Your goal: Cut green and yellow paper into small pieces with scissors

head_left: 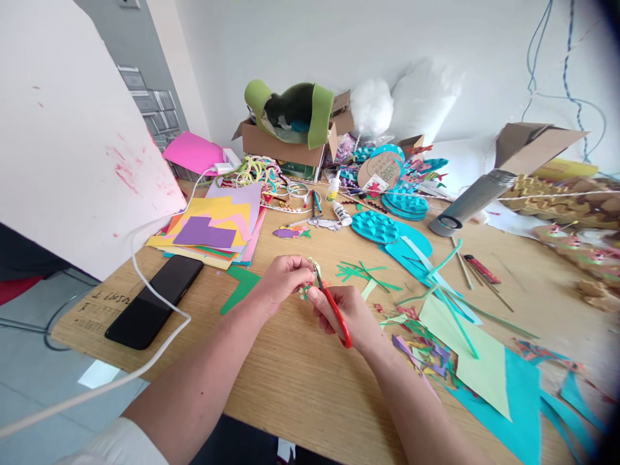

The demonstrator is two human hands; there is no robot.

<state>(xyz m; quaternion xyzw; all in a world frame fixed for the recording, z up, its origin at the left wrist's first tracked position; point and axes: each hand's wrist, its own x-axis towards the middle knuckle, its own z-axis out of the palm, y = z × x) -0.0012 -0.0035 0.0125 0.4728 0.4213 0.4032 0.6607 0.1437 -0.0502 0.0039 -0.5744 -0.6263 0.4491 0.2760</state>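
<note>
My left hand [285, 281] pinches a small pale green paper piece [314, 266] over the middle of the wooden table. My right hand [345, 313] is wrapped round the red handles of a pair of scissors [339, 316]. The scissor blades point up and left and meet the paper piece at my left fingertips. Tiny pale scraps [303, 294] lie on the table just below the fingers. Beyond my hands lie a purple paper fish [287, 232] and a white paper shape [325, 223]. Green paper strips [371, 272] are right of the scissors.
A black phone [155, 302] and coloured paper stack [208, 226] are at left, crossed nearby by a white cable [159, 298]. Glue bottles [341, 213] stand and lie beyond my hands. At right are a metal flask [472, 201], paper scraps [431, 352] and blue sheets [523, 400].
</note>
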